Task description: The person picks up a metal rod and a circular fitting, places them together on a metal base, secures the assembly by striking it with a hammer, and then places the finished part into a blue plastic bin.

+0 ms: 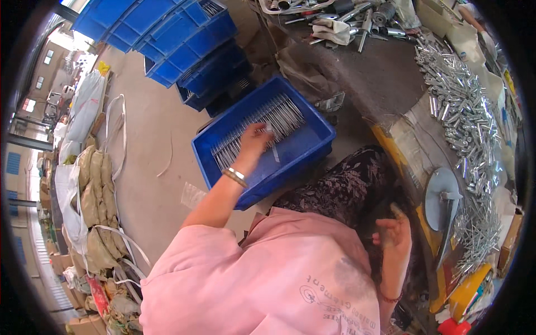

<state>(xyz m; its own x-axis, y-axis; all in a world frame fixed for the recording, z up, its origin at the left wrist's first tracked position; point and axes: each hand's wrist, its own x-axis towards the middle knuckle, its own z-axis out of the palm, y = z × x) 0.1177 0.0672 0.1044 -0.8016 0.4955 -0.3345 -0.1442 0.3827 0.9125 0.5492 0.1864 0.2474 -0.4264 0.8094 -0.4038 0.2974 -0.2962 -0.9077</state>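
My left hand (255, 143), with a bracelet on the wrist, is over a blue plastic crate (308, 146). Its fingers are closed round a slim silvery metal rod (275, 153), whose lower end slants down toward the crate's bare floor. Rows of similar thin metal rods (286, 114) lie side by side in the crate, partly covered by that hand. My right hand (395, 229) is raised beside my lap, near the workbench edge. Its fingers are loosely bent and apart, and nothing shows in them.
Stacked blue crates (167, 42) stand beyond the filled one. On the workbench at right lie a heap of shiny metal tubes (466, 117), a round metal plate (441, 195) with a bar, and assorted tools (365, 25). Sacks (92, 201) line the left side.
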